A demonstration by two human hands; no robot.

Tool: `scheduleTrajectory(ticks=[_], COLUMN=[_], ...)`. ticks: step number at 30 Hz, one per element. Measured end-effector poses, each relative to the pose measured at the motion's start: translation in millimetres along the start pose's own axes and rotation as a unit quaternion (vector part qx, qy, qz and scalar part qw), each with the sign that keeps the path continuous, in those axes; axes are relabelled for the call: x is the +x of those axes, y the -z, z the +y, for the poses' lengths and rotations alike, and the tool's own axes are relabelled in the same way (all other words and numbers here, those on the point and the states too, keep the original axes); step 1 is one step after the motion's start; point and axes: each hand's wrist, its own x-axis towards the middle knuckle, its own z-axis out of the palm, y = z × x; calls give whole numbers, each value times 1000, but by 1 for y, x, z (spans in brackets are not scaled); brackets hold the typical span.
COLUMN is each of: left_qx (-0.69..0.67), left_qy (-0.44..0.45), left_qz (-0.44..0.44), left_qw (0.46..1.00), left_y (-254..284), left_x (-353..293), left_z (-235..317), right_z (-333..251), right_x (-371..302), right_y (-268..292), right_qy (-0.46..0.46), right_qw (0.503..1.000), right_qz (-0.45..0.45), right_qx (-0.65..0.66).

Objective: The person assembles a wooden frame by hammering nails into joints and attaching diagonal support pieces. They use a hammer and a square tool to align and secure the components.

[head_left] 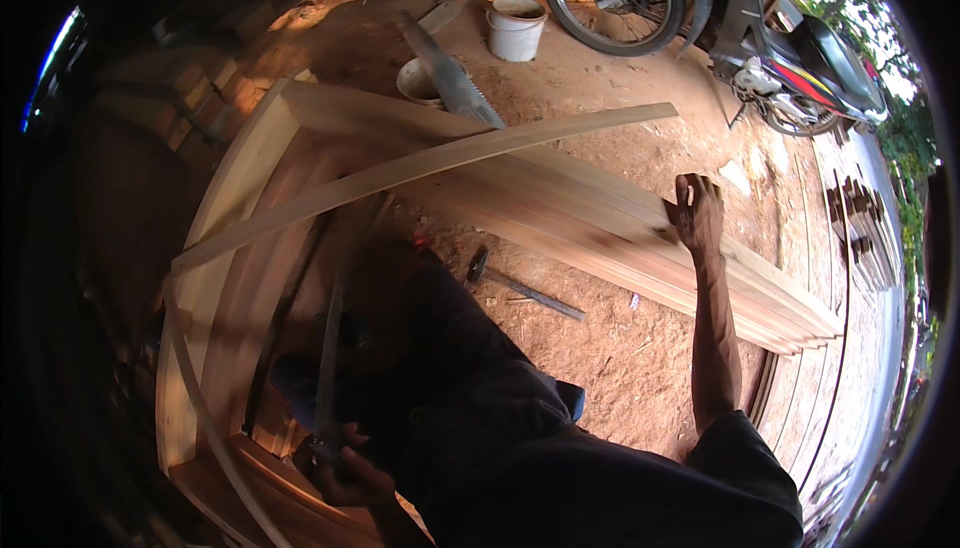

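A large wooden frame (560, 193) of thick, stepped boards surrounds my legs. My right hand (700, 210) is closed at the far board's upper edge, with the arm stretched out. Whether anything is in its curled fingers is hidden. Low on the left, my left hand (350, 470) grips the lower end of a long, thin grey strip (332, 348) that points upward; its kind is unclear. A pale wooden slat (430, 168) lies slantwise across the frame's far left corner. Behind that slat, a toothed saw blade (450, 73) sticks up.
On the dirt inside the frame lies a hammer (530, 293). Beyond the frame stand a white bucket (516, 30), a second pale bucket (415, 81) and a motorbike (790, 78). A thin strip (205, 413) crosses the frame's left side. Wood pieces (865, 223) are stacked at right.
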Motion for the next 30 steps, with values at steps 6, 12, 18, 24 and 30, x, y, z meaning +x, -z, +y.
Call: scheduleTrajectory(ticks=[6, 12, 18, 24, 30], left_qx=[-57, -190, -371, -483, -483], left_qy=[152, 272, 251, 401, 484], left_qz=[-22, -36, -33, 16, 96], left_qw=[986, 943, 894, 778, 723], left_y=[0, 1, -50, -83, -60], left_x=[0, 30, 55, 69, 78], left_z=[-10, -42, -36, -4, -43], right_z=[30, 18, 24, 31, 31], right_x=[-5, 7, 12, 10, 13], right_y=[-23, 1, 9, 12, 13], right_qy=[-20, -146, -153, -189, -197], right_qw=[989, 956, 936, 918, 905], right_qz=[-117, -237, -299, -285, -295], right_qx=[86, 89, 101, 201, 236])
